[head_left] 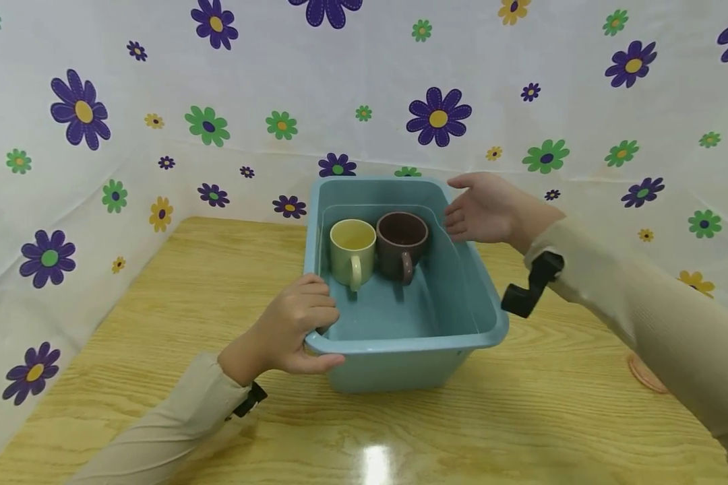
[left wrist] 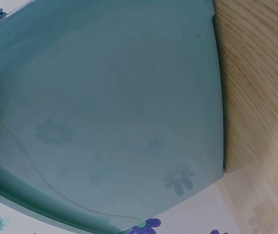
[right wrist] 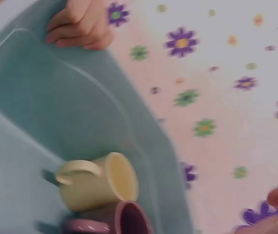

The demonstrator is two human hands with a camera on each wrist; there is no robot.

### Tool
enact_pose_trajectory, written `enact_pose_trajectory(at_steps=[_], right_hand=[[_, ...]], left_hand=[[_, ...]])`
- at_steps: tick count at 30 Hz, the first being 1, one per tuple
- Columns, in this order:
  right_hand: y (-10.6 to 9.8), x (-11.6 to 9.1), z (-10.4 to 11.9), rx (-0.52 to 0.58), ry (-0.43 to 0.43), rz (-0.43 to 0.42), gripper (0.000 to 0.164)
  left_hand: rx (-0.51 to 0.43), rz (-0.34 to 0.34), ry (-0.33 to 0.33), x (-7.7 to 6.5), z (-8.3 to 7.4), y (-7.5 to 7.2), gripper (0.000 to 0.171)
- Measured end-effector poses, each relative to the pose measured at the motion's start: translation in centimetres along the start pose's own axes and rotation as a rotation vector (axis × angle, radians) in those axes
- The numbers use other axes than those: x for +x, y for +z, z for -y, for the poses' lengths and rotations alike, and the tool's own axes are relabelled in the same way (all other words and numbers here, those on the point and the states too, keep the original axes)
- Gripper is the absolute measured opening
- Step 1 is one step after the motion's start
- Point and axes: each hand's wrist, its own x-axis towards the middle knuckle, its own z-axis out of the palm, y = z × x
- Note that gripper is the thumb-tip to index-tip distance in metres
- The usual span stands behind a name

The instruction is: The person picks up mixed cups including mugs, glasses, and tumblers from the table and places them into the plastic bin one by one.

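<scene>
A blue-grey plastic basin [head_left: 394, 346] stands on the table with two mugs inside, towards its far end. The pale yellow mug [head_left: 342, 261] is on the left and the dark brown mug [head_left: 391, 260] on the right, both upright with handles facing me. My left hand [head_left: 294, 320] grips the rim at the near left corner, fingers over the inside and thumb along the outside. Over the far right rim, my right hand [head_left: 488, 209] is held with fingers extended and holds nothing. Only the basin's outer wall [left wrist: 114, 107] fills the left wrist view.
The wood-grain table [head_left: 218, 303] lies under the basin. Behind and to the left hangs a white flowered sheet [head_left: 364, 67]. An orange-brown round object [head_left: 646, 374] is partly hidden by the right sleeve [head_left: 637, 310]. A black device [head_left: 530, 286] is strapped to the right wrist.
</scene>
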Motion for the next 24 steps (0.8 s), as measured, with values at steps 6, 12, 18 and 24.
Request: enact_pose_trajectory(at_steps=[6, 12, 18, 24], right_hand=[[-4.1, -4.0, -2.3, -0.15, -0.174, 0.085, 0.067], [-8.2, -6.5, -5.7, 0.059, -0.344, 0.353, 0.048], [-10.8, -9.0, -9.7, 0.23, -0.545, 0.434, 0.053], [-12.9, -11.6, -13.4, 0.227, -0.785, 0.334, 0.053]], left_hand=[[-0.003, -0.005, -0.002, 0.0, -0.1, 0.2, 0.057], [0.0, -0.016, -0.001, -0.1, 0.0, 0.3, 0.056], [-0.003, -0.023, 0.005, 0.0, -0.1, 0.4, 0.055], [-0.004, -0.028, 0.005, 0.1, 0.0, 0.5, 0.055]])
